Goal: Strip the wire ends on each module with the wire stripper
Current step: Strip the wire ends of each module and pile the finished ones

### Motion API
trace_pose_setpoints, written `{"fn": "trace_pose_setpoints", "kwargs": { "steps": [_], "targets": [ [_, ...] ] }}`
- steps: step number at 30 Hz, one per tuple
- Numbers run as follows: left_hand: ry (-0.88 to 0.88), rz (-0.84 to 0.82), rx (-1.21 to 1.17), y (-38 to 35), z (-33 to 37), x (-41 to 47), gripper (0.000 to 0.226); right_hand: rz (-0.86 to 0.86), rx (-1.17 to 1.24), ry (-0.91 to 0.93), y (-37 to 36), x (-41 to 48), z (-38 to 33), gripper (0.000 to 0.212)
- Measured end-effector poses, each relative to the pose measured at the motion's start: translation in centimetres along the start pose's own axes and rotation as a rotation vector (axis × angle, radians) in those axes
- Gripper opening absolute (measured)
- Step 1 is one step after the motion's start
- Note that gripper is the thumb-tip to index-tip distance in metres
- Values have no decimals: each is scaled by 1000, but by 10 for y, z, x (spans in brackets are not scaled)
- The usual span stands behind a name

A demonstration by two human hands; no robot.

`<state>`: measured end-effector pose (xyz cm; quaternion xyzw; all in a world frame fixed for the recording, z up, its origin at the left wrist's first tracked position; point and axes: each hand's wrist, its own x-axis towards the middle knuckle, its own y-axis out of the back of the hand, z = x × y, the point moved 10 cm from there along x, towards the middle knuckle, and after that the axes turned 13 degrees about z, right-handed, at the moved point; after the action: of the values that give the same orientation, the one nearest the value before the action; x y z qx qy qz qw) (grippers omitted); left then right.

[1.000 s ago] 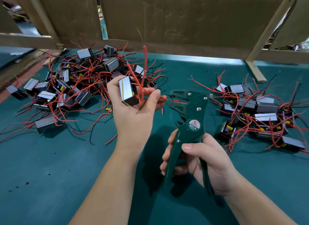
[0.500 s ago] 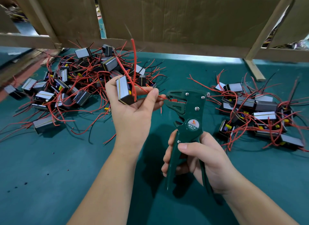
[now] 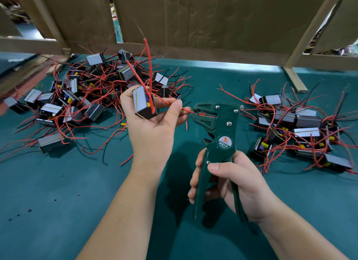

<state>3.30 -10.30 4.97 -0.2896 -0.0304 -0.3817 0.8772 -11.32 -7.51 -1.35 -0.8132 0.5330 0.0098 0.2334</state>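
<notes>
Left hand (image 3: 153, 132) was raised palm-up over the green table (image 3: 58, 201), its fingers curled round a grey-and-black module (image 3: 142, 103) that stood tilted in the grip. Behind it and further left lay a big pile of modules (image 3: 77, 105), tangled in red and black leads. One lead of the held module stuck straight up in front of the cardboard wall (image 3: 193, 17). The thumb and forefinger of the same hand pinched a second red wire (image 3: 186, 110) (thin, running level to the right), and its tip lay between the parted jaws of the wire stripper (image 3: 219, 128). That dark green tool stood nearly upright with its head turned left toward the wire. Below it, the right hand (image 3: 238, 184) was wrapped round both handles, thumb across the front, fingers curled behind; the handles were still spread apart. Further right on the table sat a smaller heap (image 3: 302, 132) of modules, well apart from the first.
</notes>
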Motion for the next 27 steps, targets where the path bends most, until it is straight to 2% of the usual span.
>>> {"fn": "trace_pose_setpoints", "kwargs": {
  "steps": [6,12,18,20,24,27],
  "targets": [
    [-8,-24,25,-3,2,-1,50,41,-17,-6,3,0,-2,28],
    [13,-20,38,-1,-1,0,49,41,2,-20,5,3,1,39],
    [0,-39,40,-4,0,-1,49,15,5,-26,3,1,1,30],
    [8,-38,34,-4,0,-1,49,65,-14,-26,5,0,1,32],
    [15,-40,75,-4,-4,0,49,287,-15,13,23,4,-2,35],
    [138,-17,79,-2,-20,-1,41,290,74,-29,26,4,-4,27]
  ]
}}
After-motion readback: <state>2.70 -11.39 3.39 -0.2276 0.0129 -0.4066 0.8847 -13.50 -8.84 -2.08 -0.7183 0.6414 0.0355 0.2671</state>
